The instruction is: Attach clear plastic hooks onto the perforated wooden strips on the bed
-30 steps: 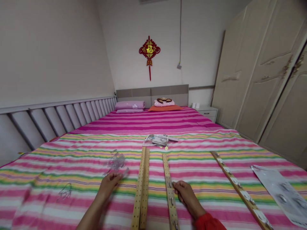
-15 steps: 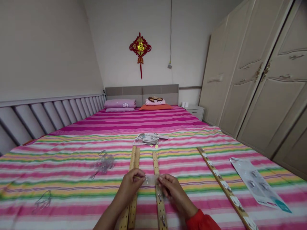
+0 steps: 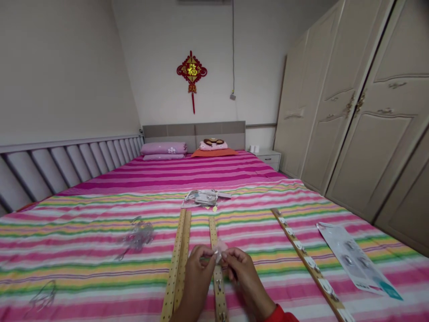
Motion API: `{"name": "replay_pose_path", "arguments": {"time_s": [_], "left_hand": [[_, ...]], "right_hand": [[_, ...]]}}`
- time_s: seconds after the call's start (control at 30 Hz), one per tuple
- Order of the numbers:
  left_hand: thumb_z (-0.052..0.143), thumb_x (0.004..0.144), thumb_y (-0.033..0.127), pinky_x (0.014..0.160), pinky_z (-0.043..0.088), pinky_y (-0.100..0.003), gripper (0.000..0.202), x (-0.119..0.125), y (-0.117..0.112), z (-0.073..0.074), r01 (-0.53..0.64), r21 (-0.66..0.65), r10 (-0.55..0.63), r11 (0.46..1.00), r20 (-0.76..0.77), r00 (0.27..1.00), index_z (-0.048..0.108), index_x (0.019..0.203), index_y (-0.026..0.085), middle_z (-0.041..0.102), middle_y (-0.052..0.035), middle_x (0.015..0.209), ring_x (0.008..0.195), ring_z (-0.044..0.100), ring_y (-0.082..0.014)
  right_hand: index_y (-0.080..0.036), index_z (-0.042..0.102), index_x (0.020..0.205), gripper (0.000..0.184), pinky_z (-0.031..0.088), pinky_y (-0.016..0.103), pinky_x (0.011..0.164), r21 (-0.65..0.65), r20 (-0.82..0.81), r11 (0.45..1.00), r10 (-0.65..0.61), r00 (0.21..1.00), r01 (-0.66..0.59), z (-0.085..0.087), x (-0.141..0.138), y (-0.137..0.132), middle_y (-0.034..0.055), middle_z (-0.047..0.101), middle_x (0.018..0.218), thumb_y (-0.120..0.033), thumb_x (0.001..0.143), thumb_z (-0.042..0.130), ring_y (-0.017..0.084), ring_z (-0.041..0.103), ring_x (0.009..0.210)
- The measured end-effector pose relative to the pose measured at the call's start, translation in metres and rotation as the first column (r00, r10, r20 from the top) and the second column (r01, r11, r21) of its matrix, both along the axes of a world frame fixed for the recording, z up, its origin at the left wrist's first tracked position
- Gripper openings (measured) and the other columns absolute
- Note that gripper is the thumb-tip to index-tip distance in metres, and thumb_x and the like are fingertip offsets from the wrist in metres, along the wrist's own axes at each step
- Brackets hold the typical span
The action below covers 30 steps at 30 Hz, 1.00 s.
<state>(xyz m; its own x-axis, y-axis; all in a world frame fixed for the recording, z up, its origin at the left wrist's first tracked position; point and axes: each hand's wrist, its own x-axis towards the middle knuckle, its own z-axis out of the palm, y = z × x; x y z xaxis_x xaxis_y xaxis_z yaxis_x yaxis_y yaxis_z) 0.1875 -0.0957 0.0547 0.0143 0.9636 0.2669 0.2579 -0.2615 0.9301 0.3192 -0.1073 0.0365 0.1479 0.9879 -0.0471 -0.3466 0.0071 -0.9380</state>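
My left hand [image 3: 197, 275] and my right hand [image 3: 241, 273] meet above a narrow perforated wooden strip [image 3: 214, 250] lying on the striped bedspread [image 3: 100, 268]. Both hands pinch a small clear plastic piece [image 3: 219, 248] between their fingertips. A metal hook [image 3: 218, 285] shows on the strip just below the hands. A pair of wooden strips [image 3: 179, 255] lies side by side just left of my left hand.
Another wooden strip with white hooks [image 3: 301, 250] runs diagonally on the right, beside a printed packaging sheet [image 3: 355, 261]. Crumpled clear wrappers [image 3: 138, 235] lie on the left, a pile of packets [image 3: 204, 197] further up. Wardrobe doors [image 3: 362, 112] line the right side.
My left hand came in from the left with the clear piece and joined my right hand over the strip. Both hands then drew a little nearer to me and lifted the piece.
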Motion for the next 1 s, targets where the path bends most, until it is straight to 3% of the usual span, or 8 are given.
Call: {"name": "replay_pose_path", "arguments": {"time_s": [0.13,0.23,0.4,0.5,0.73,1.0], "left_hand": [[0.071,0.061,0.043,0.069,0.052,-0.031,0.031,-0.004,0.01,-0.002,0.062,-0.135,-0.056,0.989,0.046,0.997,0.068,0.08,0.019,0.07,-0.0076,0.081,0.078,0.065,-0.0218],[0.066,0.064,0.05,0.076,0.049,-0.031,0.038,-0.009,0.026,0.001,0.134,-0.174,-0.115,0.976,0.113,0.987,0.069,0.082,0.017,0.071,-0.0069,0.081,0.081,0.064,-0.021],[0.069,0.053,0.052,0.053,0.039,-0.025,0.038,-0.006,0.057,0.007,0.222,-0.319,-0.188,0.921,0.133,0.973,0.063,0.064,0.016,0.056,0.0033,0.05,0.051,0.05,-0.0121],[0.072,0.047,0.048,0.048,0.032,-0.023,0.036,0.0,0.068,0.008,0.266,-0.374,-0.215,0.888,0.174,0.961,0.057,0.057,0.017,0.046,0.0075,0.044,0.044,0.041,-0.0082],[0.069,0.049,0.047,0.049,0.031,-0.023,0.035,0.005,0.082,0.001,0.213,-0.379,-0.152,0.9,0.184,0.971,0.059,0.063,0.016,0.05,0.0065,0.048,0.045,0.042,-0.0078],[0.069,0.047,0.039,0.045,0.029,-0.021,0.027,0.007,0.1,-0.023,0.156,-0.43,-0.078,0.889,0.193,0.978,0.056,0.057,0.017,0.049,0.0068,0.042,0.039,0.039,-0.006]], "right_hand": [[-0.018,0.056,0.057,0.038,0.015,0.02,0.034,0.005,-0.001,1.0,0.006,1.0,-0.006,-0.002,0.008,0.007,-0.009,0.041,0.032,-0.052,0.06,0.072,0.004,0.029,0.029],[-0.019,0.054,0.056,0.036,0.012,0.02,0.033,-0.003,0.006,0.998,0.059,0.998,-0.059,-0.005,0.013,0.016,-0.0101,0.038,0.029,-0.051,0.061,0.07,0.004,0.025,0.027],[-0.019,0.053,0.054,0.033,0.011,0.02,0.032,-0.021,0.058,0.988,0.151,0.987,-0.15,-0.004,0.018,0.034,-0.01,0.039,0.028,-0.047,0.061,0.069,0.004,0.024,0.025],[-0.018,0.054,0.054,0.031,0.011,0.02,0.033,-0.016,0.072,0.989,0.15,0.986,-0.149,-0.003,0.019,0.044,-0.0092,0.042,0.03,-0.044,0.061,0.069,0.003,0.025,0.026],[-0.019,0.052,0.057,0.031,0.014,0.02,0.034,-0.02,0.049,0.998,0.063,0.997,-0.062,-0.018,0.017,0.059,-0.0107,0.04,0.031,-0.043,0.062,0.07,0.004,0.028,0.029],[-0.016,0.06,0.061,0.019,0.014,0.02,0.033,-0.056,0.057,0.998,-0.011,0.998,0.014,-0.037,0.01,0.069,-0.0094,0.044,0.034,-0.033,0.059,0.068,0.004,0.028,0.029]]}}
